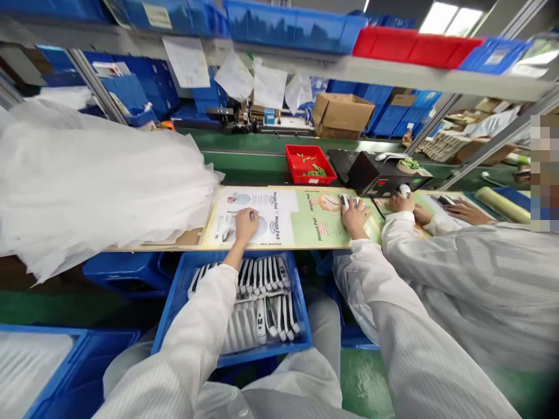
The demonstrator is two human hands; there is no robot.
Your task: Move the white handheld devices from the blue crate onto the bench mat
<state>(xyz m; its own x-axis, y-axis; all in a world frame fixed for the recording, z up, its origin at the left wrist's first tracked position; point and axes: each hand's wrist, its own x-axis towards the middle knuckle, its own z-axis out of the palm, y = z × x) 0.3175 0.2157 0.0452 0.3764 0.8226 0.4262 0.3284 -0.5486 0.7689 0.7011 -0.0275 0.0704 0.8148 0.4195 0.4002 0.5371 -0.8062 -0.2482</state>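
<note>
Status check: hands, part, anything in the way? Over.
Left hand curled on white sheet, grip unclear. Right hand grips white part over green sheet. Co-worker's hand close on the right; bin of parts in lap.

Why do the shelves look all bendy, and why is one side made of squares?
Head view: the wide lens bends the shelf and stretches the sleeves at the bottom; the squares are a pixelated patch at the right edge; the ceiling light glares white.

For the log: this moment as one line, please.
left hand: on white printed mouse pad | right hand: holding small white device | below: blue plastic crate
</note>
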